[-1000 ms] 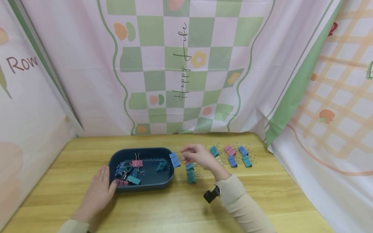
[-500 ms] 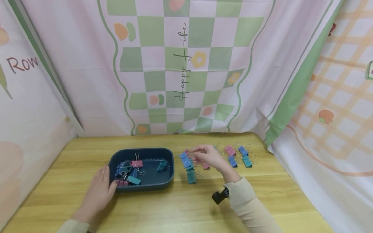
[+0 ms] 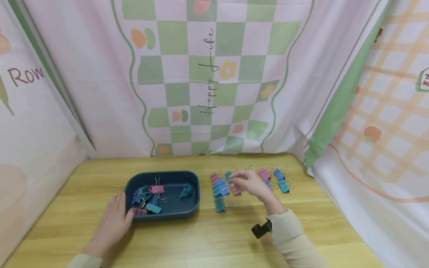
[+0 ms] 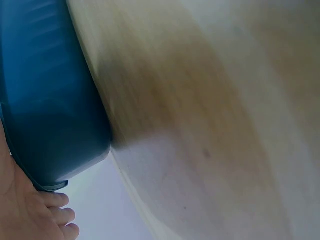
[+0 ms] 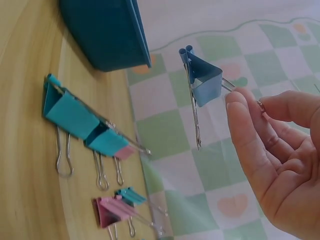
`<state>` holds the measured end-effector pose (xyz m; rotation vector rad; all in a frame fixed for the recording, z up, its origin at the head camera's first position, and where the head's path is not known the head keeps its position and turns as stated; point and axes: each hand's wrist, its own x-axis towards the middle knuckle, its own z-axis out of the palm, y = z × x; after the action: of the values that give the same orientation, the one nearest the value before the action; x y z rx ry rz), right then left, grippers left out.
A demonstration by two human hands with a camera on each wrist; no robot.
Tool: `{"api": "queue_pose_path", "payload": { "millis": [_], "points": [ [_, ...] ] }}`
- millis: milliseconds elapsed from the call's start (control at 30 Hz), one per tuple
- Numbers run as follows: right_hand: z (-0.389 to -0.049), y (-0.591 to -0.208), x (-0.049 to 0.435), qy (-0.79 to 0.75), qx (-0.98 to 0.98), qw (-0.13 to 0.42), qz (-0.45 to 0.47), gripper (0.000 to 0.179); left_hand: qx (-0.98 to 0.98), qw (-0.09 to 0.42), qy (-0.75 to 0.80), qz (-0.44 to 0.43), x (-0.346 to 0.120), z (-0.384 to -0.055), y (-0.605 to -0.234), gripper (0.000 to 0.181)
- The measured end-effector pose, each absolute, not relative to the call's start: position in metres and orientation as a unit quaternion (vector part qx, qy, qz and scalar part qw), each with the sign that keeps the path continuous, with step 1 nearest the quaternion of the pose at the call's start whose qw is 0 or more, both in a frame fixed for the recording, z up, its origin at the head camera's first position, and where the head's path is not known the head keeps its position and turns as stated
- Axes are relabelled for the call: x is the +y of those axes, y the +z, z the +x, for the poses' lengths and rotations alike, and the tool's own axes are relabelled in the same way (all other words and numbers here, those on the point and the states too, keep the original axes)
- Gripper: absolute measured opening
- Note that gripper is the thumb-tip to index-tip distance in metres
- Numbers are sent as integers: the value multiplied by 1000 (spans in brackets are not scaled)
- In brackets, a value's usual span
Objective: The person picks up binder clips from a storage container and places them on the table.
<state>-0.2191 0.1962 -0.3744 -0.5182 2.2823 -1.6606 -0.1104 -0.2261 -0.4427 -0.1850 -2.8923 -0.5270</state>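
My right hand (image 3: 252, 184) pinches a blue binder clip (image 3: 222, 187) by one of its wire handles. In the right wrist view this clip (image 5: 207, 87) hangs in the air, its other handle free, apart from the teal clips (image 5: 70, 112) on the table. My left hand (image 3: 112, 216) rests against the left side of a dark blue plastic bin (image 3: 167, 216), fingers fairly straight and thumb at the near left corner. The left wrist view has the bin's outer wall (image 4: 55, 105) beside that hand. Pink, blue and teal binder clips lie inside the bin, mostly at its left.
Several binder clips stand in rows on the wooden table (image 3: 201, 242), among them a teal one (image 3: 219, 204), a pink one (image 3: 264, 173) and a blue one (image 3: 279, 173). My right hand partly covers some. A patterned cloth (image 3: 214, 93) hangs behind the table.
My right hand has carried the blue binder clip rightward from beside the bin's right rim to over the rows of clips. The left hand stays on the bin.
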Motion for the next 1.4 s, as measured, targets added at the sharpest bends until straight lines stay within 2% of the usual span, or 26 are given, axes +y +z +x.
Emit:
{"api": "queue_pose_path", "payload": {
  "millis": [333, 633, 1167, 1400],
  "points": [
    [-212, -376, 211, -553, 805, 123, -174, 28, -976, 100, -181, -64, -226, -109, -442, 66],
    [-216, -398, 228, -548, 813, 114, -159, 28, -976, 106, -181, -61, -225, -108, -441, 65],
    [-214, -426, 241, -546, 816, 155, -109, 28, -977, 96, -184, -57, -225, -110, -441, 65],
    [-217, -434, 244, -540, 822, 151, -103, 26, -975, 100, -188, -60, -225, -109, -441, 65]
  ]
}}
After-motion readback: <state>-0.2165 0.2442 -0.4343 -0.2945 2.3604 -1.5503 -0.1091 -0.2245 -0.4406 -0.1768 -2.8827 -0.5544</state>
